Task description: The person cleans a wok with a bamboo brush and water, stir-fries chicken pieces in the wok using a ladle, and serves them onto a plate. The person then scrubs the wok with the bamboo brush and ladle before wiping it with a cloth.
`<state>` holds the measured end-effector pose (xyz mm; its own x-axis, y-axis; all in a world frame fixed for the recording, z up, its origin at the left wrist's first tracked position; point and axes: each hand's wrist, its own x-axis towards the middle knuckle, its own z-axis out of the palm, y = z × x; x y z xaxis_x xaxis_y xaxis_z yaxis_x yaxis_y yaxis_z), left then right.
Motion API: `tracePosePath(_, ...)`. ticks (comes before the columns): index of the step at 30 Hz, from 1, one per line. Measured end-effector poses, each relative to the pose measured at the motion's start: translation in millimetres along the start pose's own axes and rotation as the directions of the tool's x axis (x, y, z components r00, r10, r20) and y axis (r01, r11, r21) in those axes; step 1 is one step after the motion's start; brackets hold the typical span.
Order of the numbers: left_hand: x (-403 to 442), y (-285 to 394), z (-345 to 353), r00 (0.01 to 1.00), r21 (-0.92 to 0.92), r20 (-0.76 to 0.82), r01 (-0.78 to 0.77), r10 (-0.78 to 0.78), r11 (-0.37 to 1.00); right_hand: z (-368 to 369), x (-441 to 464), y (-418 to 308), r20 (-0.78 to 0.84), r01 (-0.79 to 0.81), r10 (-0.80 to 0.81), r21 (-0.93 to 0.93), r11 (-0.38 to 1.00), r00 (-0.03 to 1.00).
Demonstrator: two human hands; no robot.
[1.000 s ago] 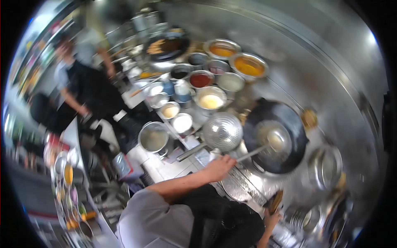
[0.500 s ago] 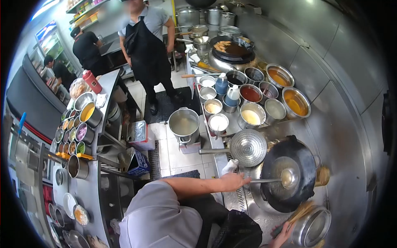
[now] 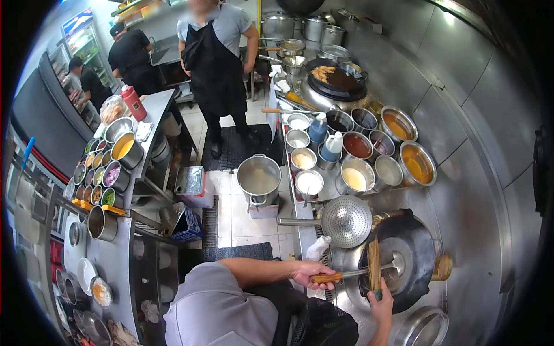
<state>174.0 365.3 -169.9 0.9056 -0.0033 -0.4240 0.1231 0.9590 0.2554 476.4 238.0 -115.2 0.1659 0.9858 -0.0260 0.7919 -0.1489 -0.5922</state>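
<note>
My left hand (image 3: 313, 274) is closed round the wooden grip of a metal ladle (image 3: 353, 272). The ladle's bowl end reaches into a large dark wok (image 3: 416, 239), which has some liquid in its bottom. A bamboo wok brush (image 3: 374, 262) is gripped near its green-wrapped end by my right hand (image 3: 381, 303). It stands roughly upright in the view, bristles pointing away from me, over the wok's near-left side, crossing the ladle's shaft. I cannot tell whether brush and ladle touch. Left of the wok lies a perforated strainer (image 3: 346, 221) with a long metal handle.
Sauce pots and bowls (image 3: 358, 145) crowd the counter beyond the strainer. A metal pot (image 3: 427, 328) sits beside my right arm. A tall stockpot (image 3: 259, 179) is to the left. A person in a black apron (image 3: 210, 69) stands ahead. The left-hand counter holds ingredient containers (image 3: 115, 176).
My right hand has brought the brush up from beside the metal pot to the wok. My left hand has drawn back and lower, now on the ladle's wooden grip. The view has shifted slightly.
</note>
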Motion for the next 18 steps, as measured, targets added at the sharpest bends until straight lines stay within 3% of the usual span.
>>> tracePosePath(2,8,-3,-16,0.997,-0.071,0.079,0.028,-0.022,0.997,7,-2,19,-0.03,0.012,-0.014,-0.051,0.999,0.999)
tracePosePath(4,10,-3,-20,0.986,-0.141,0.158,0.066,-0.044,0.988,9,1,53,-0.197,-0.27,0.213,-0.338,0.902,0.957)
tracePosePath(5,8,1,-18,0.988,-0.078,0.146,0.052,-0.04,0.996,10,3,81,-0.321,-0.288,0.178,-0.335,0.897,0.93)
tracePosePath(7,3,9,-12,0.991,-0.01,0.129,0.035,-0.033,0.999,-12,13,99,-0.313,-0.505,0.406,-0.375,0.778,0.858)
tracePosePath(9,1,16,-4,0.999,0.274,-0.015,-0.033,0.038,0.961,-32,6,117,-0.24,-0.479,0.416,-0.372,0.795,0.877)
tracePosePath(10,3,23,-4,0.996,0.514,-0.041,-0.041,0.073,0.857,-38,6,126,-0.173,-0.445,0.41,-0.373,0.814,0.896)
tracePosePath(11,12,28,-15,0.996,0.524,-0.038,-0.052,0.085,0.85,-44,9,132,-0.183,-0.438,0.398,-0.372,0.818,0.899)
tracePosePath(12,27,21,-36,0.873,0.892,0.155,-0.324,0.461,0.314,-46,4,139,-0.261,-0.483,0.411,-0.368,0.794,0.874)
tracePosePath(13,34,10,-47,0.643,0.866,0.496,-0.322,0.584,-0.382,-46,-5,145,-0.331,-0.532,0.428,-0.36,0.766,0.841)
tracePosePath(14,1,23,1,0.83,0.926,0.174,0.045,0.53,-0.375,-57,-6,120,-0.363,-0.57,0.462,-0.294,0.767,0.809)
tracePosePath(15,-4,24,12,0.837,0.925,0.172,0.044,0.519,-0.377,-61,-12,125,-0.362,-0.58,0.474,-0.288,0.762,0.803)
tracePosePath(17,-3,25,24,0.795,0.72,0.146,0.323,0.589,-0.615,-75,-21,142,-0.52,-0.339,0.173,-0.242,0.909,0.836)
tracePosePath(18,4,27,12,0.788,0.717,0.209,0.279,0.579,-0.639,-85,-25,129,-0.53,-0.352,0.183,-0.237,0.906,0.828)
